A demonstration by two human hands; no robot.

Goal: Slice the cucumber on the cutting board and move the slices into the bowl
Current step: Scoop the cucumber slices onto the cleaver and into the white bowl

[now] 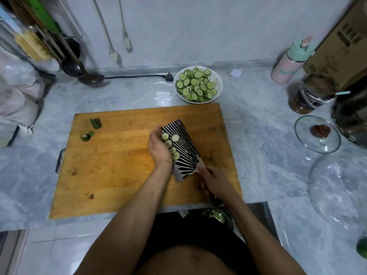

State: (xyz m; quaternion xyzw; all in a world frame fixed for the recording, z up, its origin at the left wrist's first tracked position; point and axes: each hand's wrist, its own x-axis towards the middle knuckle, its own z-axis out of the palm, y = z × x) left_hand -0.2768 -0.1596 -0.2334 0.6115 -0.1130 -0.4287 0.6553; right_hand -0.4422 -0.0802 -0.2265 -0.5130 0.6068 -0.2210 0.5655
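So the person is loading a batch of round green cucumber slices (171, 146) onto the flat of a wide striped steel cleaver (181, 150), which is lying roughly in the middle of the big rectangular wooden cutting board (119, 165). The left hand (159, 149) is cupping against the slices, fingers curled round their edge and pressing them onto the blade, while the right hand (215, 181) is gripping the handle end at about 5 o'clock from the blade. The row of slices is running along the blade's long axis, from 11 o'clock down to 5, and the blade's far end is pointing toward 11. The white round bowl (217, 76), already heaped with slices, is sitting just past the board's far edge at about 1 o'clock from the cleaver. To do this bit well, I'd say keep the blade level, keep that left hand snug against the stack so nothing is sliding off, and tip only once over the bowl. Two dark green cucumber end pieces (90, 130) are sitting at the board's 10 o'clock corner, well apart from the action.
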